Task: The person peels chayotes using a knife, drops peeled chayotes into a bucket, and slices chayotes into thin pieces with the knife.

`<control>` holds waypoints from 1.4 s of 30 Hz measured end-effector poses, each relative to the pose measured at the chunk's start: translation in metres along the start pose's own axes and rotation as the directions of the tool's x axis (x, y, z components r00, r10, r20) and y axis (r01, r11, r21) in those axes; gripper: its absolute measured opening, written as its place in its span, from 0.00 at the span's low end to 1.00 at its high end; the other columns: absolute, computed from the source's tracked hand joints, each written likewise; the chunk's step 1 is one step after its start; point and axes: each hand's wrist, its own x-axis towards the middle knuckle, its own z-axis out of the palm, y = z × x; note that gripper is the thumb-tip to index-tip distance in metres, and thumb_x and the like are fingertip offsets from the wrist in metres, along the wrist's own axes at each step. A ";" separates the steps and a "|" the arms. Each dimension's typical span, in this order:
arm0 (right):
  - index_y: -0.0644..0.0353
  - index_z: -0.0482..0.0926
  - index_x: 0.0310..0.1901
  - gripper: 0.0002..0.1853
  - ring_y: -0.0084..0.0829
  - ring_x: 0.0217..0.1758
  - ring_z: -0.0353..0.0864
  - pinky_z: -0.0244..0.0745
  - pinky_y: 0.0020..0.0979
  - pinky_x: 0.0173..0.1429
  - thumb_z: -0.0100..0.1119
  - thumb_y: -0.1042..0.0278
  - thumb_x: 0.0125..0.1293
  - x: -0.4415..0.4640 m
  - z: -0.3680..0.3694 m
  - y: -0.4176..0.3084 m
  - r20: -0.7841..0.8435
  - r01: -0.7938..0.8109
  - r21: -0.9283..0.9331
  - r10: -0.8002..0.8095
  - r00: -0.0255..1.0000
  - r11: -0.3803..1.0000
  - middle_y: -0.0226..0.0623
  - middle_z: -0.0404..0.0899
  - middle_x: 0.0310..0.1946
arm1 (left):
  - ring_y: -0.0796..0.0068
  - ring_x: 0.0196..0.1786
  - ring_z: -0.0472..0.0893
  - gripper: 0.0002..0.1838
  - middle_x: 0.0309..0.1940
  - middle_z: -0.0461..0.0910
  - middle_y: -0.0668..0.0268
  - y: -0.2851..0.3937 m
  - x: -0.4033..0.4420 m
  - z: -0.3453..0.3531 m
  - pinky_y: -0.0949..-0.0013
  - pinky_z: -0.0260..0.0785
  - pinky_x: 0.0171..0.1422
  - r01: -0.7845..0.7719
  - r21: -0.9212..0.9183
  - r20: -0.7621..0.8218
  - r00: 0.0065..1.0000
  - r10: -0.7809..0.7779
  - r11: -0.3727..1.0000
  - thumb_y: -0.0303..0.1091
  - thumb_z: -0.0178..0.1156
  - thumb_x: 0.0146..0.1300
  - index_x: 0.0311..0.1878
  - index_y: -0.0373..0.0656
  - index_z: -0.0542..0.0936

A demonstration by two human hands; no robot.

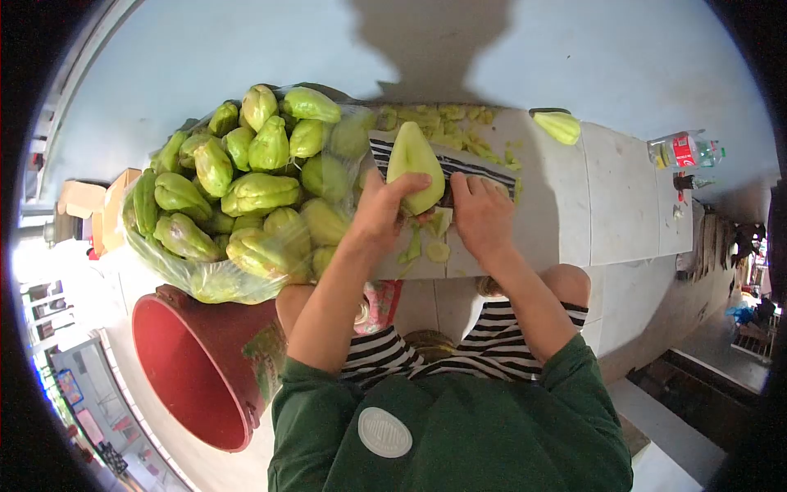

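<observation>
A pale green peeled chayote [412, 156] stands tilted in my left hand [384, 203], with the thumb across its lower end. Close beside it, my right hand [484, 211] is closed, its fingers curled. A dark edge shows between this hand and the chayote, but what the fingers hold is hidden. Under both hands lies a black-and-white striped cloth [489, 170]. Cut pieces and green peelings [438, 251] lie just below the chayote on the tiled ledge [537, 238].
A clear plastic bag [205, 279] full of unpeeled chayotes [261, 194] stands at left. Below it a red bucket [193, 373] lies tipped. More peelings [451, 123] line the wall. Another peeled chayote [557, 127] and a plastic bottle [684, 151] are at right.
</observation>
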 end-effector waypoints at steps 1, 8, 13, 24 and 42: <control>0.53 0.72 0.39 0.07 0.35 0.36 0.81 0.72 0.37 0.38 0.54 0.68 0.58 0.002 -0.002 0.002 -0.020 0.017 -0.002 -0.017 1.000 1.000 0.32 0.77 0.28 | 0.69 0.27 0.79 0.18 0.31 0.78 0.59 0.007 0.003 -0.009 0.69 0.66 0.22 0.046 0.037 0.142 0.989 -0.051 0.998 0.31 0.66 0.51 0.44 0.34 0.74; 0.52 0.72 0.36 0.05 0.33 0.35 0.80 0.71 0.37 0.39 0.55 0.67 0.58 -0.001 0.001 -0.001 0.037 -0.046 -0.019 0.047 0.998 0.999 0.31 0.77 0.28 | 0.69 0.26 0.78 0.17 0.30 0.78 0.59 -0.011 0.001 0.002 0.70 0.64 0.21 0.060 -0.001 0.040 0.997 -0.060 0.998 0.32 0.65 0.52 0.43 0.34 0.74; 0.53 0.73 0.37 0.05 0.33 0.35 0.80 0.71 0.36 0.39 0.55 0.67 0.58 0.011 -0.010 0.013 -0.070 0.070 -0.013 -0.070 0.995 0.997 0.31 0.77 0.28 | 0.66 0.28 0.79 0.20 0.34 0.79 0.56 0.029 -0.004 -0.012 0.68 0.66 0.22 0.165 0.153 0.165 0.968 -0.190 0.974 0.33 0.65 0.52 0.45 0.32 0.74; 0.51 0.74 0.36 0.05 0.29 0.35 0.78 0.68 0.33 0.36 0.55 0.66 0.57 0.007 -0.006 0.007 -0.128 0.096 -0.035 -0.100 0.987 0.995 0.28 0.75 0.28 | 0.59 0.47 0.82 0.24 0.48 0.78 0.53 0.004 0.006 -0.020 0.54 0.80 0.40 0.171 -0.074 0.373 0.918 -0.131 0.983 0.33 0.62 0.59 0.57 0.35 0.71; 0.50 0.74 0.37 0.07 0.33 0.32 0.79 0.70 0.37 0.34 0.56 0.69 0.55 0.012 0.011 0.037 -0.226 0.008 -0.099 -0.030 0.974 0.995 0.31 0.76 0.27 | 0.61 0.39 0.82 0.33 0.42 0.76 0.54 0.031 -0.004 -0.022 0.59 0.78 0.30 0.176 0.185 0.151 0.967 -0.205 0.967 0.30 0.69 0.49 0.56 0.31 0.64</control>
